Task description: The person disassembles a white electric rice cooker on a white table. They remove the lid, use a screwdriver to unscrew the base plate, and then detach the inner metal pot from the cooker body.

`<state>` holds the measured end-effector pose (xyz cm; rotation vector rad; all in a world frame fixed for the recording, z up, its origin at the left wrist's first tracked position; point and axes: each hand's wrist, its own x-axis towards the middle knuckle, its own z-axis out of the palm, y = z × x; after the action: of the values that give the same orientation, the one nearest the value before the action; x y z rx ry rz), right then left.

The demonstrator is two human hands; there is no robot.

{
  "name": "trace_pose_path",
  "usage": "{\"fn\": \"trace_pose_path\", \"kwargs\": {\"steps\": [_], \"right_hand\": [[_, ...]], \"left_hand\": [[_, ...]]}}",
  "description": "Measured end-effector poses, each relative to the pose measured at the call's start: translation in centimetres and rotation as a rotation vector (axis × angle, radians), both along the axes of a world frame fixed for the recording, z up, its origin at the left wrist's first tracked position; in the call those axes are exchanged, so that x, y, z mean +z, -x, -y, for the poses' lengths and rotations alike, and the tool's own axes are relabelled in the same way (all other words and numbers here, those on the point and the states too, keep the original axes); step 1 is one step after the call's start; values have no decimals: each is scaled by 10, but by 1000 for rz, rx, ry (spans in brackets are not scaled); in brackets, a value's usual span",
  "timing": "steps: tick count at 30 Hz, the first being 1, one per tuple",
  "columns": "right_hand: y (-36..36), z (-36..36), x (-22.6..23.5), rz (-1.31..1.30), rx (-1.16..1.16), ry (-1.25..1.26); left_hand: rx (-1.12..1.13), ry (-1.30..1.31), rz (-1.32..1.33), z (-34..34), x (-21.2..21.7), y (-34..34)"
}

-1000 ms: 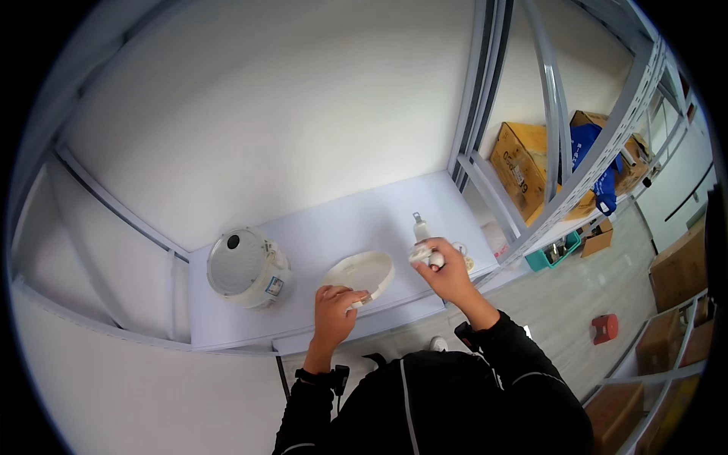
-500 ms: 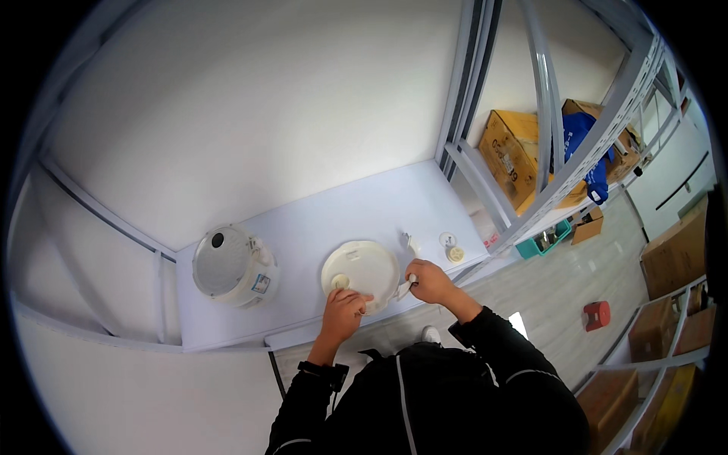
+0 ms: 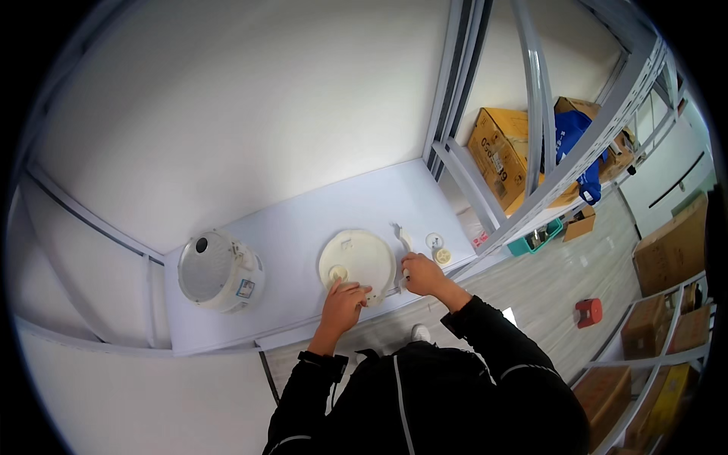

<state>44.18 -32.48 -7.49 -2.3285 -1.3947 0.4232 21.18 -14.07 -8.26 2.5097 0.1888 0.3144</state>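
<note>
A round off-white plastic lid [image 3: 368, 258] lies flat on the white table, with a small round cap-like disc [image 3: 337, 272] at its left side. My left hand [image 3: 345, 305] rests over the lid's near left edge, fingers stretched out, the index finger reaching the disc. Just right of the lid, my right hand [image 3: 425, 274] is closed around a slim white plastic piece [image 3: 403, 286], mostly hidden by the fingers. A curved white part [image 3: 405, 237] shows just beyond that hand; I cannot tell whether the two are joined.
A white bucket-like drum [image 3: 244, 284] with a dark hole in its grey top stands on the left of the table [image 3: 296, 220]. Right of my right hand lie a cream round cap [image 3: 443, 256] and a clear disc [image 3: 434, 240]. Metal shelf posts rise at the right, before cardboard boxes [image 3: 497, 159].
My left index finger has stretched out to the disc. My right hand has turned and shifted slightly, still holding the white piece. The whole view has moved a little.
</note>
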Motion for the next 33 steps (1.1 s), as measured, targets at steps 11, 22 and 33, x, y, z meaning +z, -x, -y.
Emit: {"fn": "trace_pose_path", "kwargs": {"steps": [11, 22, 33], "right_hand": [[-26, -7, 16, -131, -77, -106], [-60, 10, 37, -206, -201, -300], [-82, 27, 109, -918, -168, -601]], "left_hand": [[18, 49, -137, 19, 3, -39], [50, 29, -122, 39, -2, -70], [169, -4, -113, 59, 6, -89]]}}
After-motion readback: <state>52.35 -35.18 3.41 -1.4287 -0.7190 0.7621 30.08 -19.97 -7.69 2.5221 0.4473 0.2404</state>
